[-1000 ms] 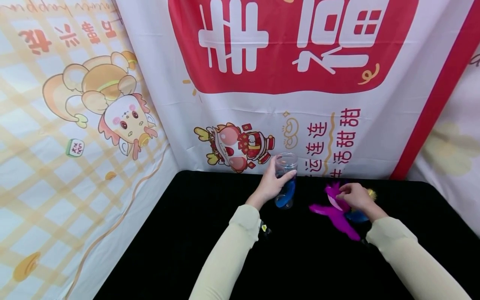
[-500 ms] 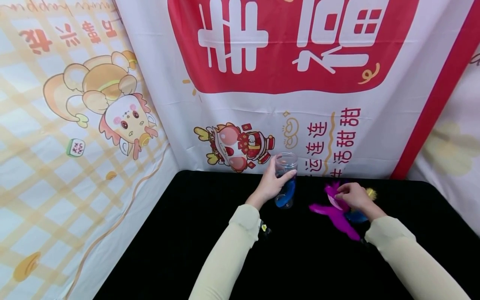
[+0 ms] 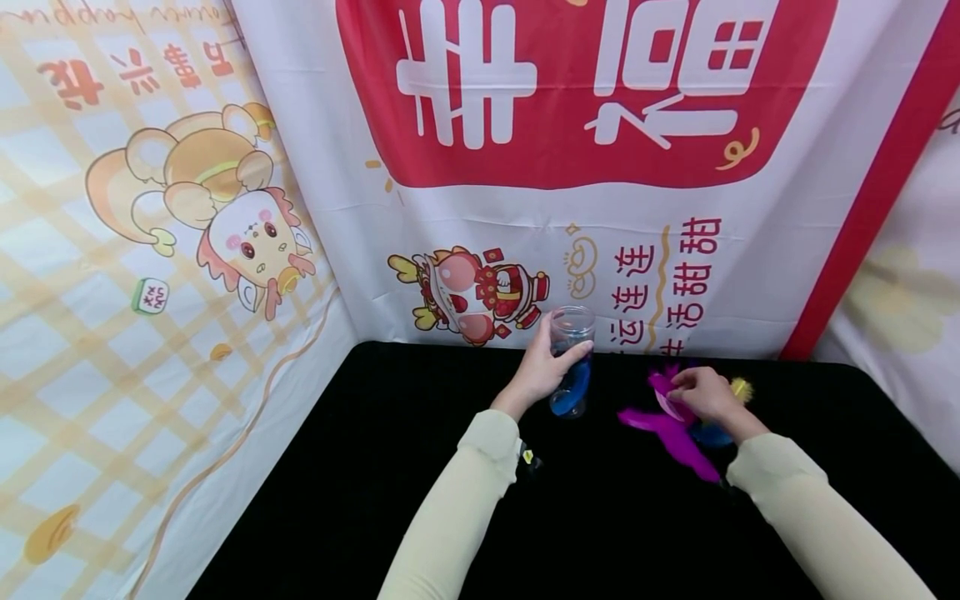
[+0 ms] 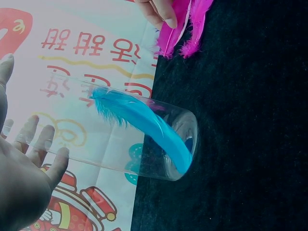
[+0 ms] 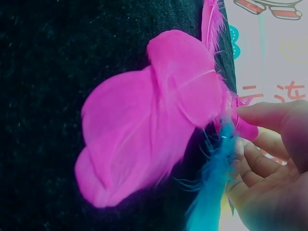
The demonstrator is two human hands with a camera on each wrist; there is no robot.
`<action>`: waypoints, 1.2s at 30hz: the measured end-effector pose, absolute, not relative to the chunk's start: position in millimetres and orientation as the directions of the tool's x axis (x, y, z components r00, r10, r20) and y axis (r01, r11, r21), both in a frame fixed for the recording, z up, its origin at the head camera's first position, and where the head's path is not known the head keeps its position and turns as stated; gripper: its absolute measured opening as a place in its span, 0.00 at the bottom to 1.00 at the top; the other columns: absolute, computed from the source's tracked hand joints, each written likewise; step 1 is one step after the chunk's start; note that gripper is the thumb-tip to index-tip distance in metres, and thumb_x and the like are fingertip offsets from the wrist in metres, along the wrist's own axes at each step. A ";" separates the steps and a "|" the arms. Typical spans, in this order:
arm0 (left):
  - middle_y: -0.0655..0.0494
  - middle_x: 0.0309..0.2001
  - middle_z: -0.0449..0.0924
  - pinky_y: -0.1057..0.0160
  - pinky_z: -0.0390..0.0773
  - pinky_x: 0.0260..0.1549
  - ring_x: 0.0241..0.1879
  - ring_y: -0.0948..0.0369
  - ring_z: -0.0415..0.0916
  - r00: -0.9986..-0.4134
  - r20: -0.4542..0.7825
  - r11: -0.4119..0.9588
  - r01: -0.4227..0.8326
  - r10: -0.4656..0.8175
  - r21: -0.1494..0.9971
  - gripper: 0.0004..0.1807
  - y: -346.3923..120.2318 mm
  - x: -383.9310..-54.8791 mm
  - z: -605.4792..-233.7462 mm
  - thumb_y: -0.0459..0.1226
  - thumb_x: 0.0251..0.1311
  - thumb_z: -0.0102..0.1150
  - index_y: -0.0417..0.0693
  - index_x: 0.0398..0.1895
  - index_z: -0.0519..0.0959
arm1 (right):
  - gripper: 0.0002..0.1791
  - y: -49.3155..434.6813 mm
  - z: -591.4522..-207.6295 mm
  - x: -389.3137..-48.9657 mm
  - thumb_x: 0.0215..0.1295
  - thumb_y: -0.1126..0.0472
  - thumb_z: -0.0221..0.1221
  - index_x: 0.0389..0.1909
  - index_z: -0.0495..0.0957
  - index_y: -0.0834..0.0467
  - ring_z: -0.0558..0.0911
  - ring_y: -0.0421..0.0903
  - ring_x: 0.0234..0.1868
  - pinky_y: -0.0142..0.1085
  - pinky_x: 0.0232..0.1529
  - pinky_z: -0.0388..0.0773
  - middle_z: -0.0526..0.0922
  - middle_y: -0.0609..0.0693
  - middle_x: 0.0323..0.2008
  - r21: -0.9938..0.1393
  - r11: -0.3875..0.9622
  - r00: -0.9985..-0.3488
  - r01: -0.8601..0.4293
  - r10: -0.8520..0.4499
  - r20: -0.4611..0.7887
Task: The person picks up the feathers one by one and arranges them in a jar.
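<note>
My left hand grips a clear glass from its left side, the thumb across the front. Inside the glass, a curved blue feather reaches down to the base. At the right, my right hand pinches a magenta feather between thumb and fingers, by a small pile. More magenta feathers lie on the black cloth beside that hand. Close below its fingers is another blue feather, and a yellow feather shows just behind the hand.
The black-covered table runs back to a printed white and red curtain. A yellow-checked curtain borders the left side. A small black device with a yellow mark is at the left cuff.
My right hand has drifted slightly to the left at the magenta feathers, uncovering more of the yellow feather. My left hand and the glass stay in place.
</note>
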State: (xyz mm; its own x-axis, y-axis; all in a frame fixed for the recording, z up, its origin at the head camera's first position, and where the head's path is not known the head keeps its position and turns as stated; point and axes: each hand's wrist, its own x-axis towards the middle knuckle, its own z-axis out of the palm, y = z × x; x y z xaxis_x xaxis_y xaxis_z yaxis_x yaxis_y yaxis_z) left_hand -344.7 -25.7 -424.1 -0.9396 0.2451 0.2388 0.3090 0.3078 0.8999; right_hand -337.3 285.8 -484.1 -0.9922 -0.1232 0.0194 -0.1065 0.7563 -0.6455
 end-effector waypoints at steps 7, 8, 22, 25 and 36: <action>0.49 0.67 0.70 0.49 0.68 0.67 0.67 0.54 0.69 -0.942 0.232 0.303 0.301 0.244 0.904 0.40 -25.7 -344.3 -423.9 0.57 0.67 0.63 0.64 0.76 0.56 | 0.16 285.4 -486.5 -337.9 0.64 0.63 0.65 0.48 0.82 0.71 0.82 0.46 0.33 0.38 0.30 0.79 0.88 0.57 0.35 -0.668 0.740 -0.993 -0.083 -0.119 -0.009; 0.49 0.67 0.70 0.49 0.68 0.67 0.67 0.54 0.69 -0.942 0.231 0.304 0.300 0.243 0.904 0.40 -25.6 -344.1 -424.1 0.58 0.67 0.63 0.64 0.76 0.56 | 0.16 285.6 -486.4 -337.7 0.64 0.64 0.66 0.47 0.82 0.71 0.82 0.46 0.33 0.38 0.30 0.79 0.88 0.57 0.35 -0.670 0.738 -0.993 -0.080 -0.117 -0.010; 0.50 0.65 0.70 0.48 0.68 0.67 0.66 0.54 0.69 -0.944 0.223 0.301 0.291 0.242 0.908 0.41 -25.8 -345.2 -424.7 0.59 0.66 0.63 0.65 0.76 0.56 | 0.15 286.7 -480.5 -335.9 0.64 0.63 0.66 0.46 0.84 0.70 0.82 0.51 0.39 0.39 0.35 0.78 0.88 0.58 0.37 -0.651 0.751 -0.992 -0.107 -0.126 0.017; 0.50 0.66 0.70 0.48 0.68 0.67 0.66 0.53 0.69 -0.945 0.222 0.301 0.290 0.242 0.909 0.40 -26.2 -344.1 -424.1 0.58 0.67 0.63 0.65 0.76 0.56 | 0.16 285.8 -478.3 -335.6 0.65 0.63 0.66 0.48 0.82 0.72 0.83 0.49 0.37 0.38 0.35 0.79 0.88 0.59 0.37 -0.679 0.728 -0.993 -0.097 -0.118 0.015; 0.49 0.66 0.70 0.42 0.66 0.68 0.67 0.51 0.68 -0.946 0.214 0.293 0.282 0.244 0.913 0.40 -24.6 -344.5 -421.9 0.57 0.67 0.63 0.64 0.76 0.56 | 0.17 283.8 -472.5 -339.7 0.69 0.65 0.63 0.52 0.78 0.74 0.84 0.46 0.31 0.37 0.30 0.81 0.87 0.51 0.32 -0.819 0.574 -0.997 0.009 -0.054 -0.049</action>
